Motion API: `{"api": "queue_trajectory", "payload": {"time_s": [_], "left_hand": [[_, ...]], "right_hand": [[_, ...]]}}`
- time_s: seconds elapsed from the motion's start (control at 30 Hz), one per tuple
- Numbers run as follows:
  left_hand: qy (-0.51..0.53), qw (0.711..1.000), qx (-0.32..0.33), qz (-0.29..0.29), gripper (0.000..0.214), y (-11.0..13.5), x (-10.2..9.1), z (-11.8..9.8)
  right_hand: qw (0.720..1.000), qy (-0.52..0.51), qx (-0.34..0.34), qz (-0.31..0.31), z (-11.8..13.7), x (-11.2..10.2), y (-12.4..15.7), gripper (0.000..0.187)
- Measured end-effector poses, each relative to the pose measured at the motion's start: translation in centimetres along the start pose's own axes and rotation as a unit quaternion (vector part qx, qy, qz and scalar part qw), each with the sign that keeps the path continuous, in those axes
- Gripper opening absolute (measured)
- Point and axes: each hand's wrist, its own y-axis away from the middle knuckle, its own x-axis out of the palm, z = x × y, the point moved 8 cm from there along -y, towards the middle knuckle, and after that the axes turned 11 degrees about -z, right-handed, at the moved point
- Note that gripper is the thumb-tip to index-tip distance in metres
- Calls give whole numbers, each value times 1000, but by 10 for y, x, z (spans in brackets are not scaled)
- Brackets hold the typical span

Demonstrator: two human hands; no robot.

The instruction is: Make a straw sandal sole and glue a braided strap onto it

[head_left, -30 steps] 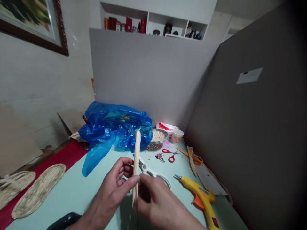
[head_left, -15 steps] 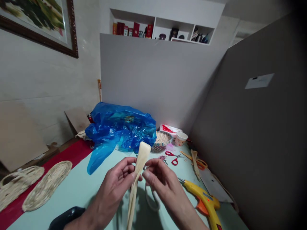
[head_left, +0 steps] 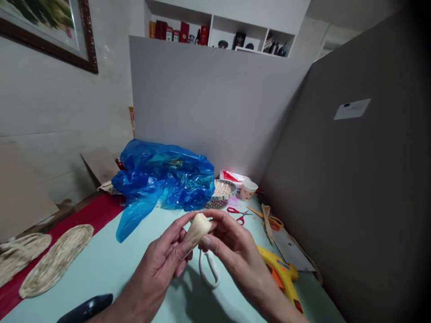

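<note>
Low in the middle of the view, both my hands hold one pale husk strip (head_left: 197, 228) above the light green table (head_left: 101, 269). My left hand (head_left: 168, 258) pinches the strip from below with thumb and fingers closed on it. My right hand (head_left: 229, 249) has its fingertips curled onto the strip's upper, rounded end. Only a short folded part of the strip shows between the fingers. White-handled scissors (head_left: 208, 269) lie on the table just under the hands.
A crumpled blue plastic bag (head_left: 161, 177) lies behind the hands. To the right are a yellow glue gun (head_left: 283, 278), red scissors (head_left: 237, 215), orange scissors (head_left: 274, 222), a woven basket (head_left: 222, 190) and a paper cup (head_left: 248, 189). Woven soles (head_left: 54, 260) lie left. Grey partitions stand behind and right.
The long upright strip has been drawn down and folded short between my fingers. My right hand has come up onto its top end. The camera has shifted slightly.
</note>
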Motion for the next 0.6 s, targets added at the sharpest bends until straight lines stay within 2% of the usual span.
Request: {"api": "queue_trajectory", "payload": {"time_s": [0.07, 0.13, 0.23, 0.3, 0.43, 0.5, 0.6], "left_hand": [[-9, 1000, -10, -8, 49, 2, -2, 1], [-36, 999, -4, 5, 48, 3, -1, 1], [-62, 997, 11, 36, 37, 6, 4, 0], [-62, 997, 5, 54, 32, 9, 8, -1], [-85, 991, -35, 101, 36, 15, 17, -1], [-95, 987, -54, 116, 38, 17, 20, 3], [-99, 988, -69, 100, 36, 13, 19, 11]], "right_hand": [[1000, 14, -8, 2, 7, -2, -1, 32], [996, 74, -45, -2, 16, -4, -1, 24], [972, 190, -137, -30, 33, -8, 2, 9], [958, 233, -159, -41, 38, -8, 3, 8], [975, 201, -96, -14, 25, -4, 2, 12], [980, 186, -64, -21, 15, -5, 1, 17], [977, 207, -38, -36, 4, -7, -1, 20]]}}
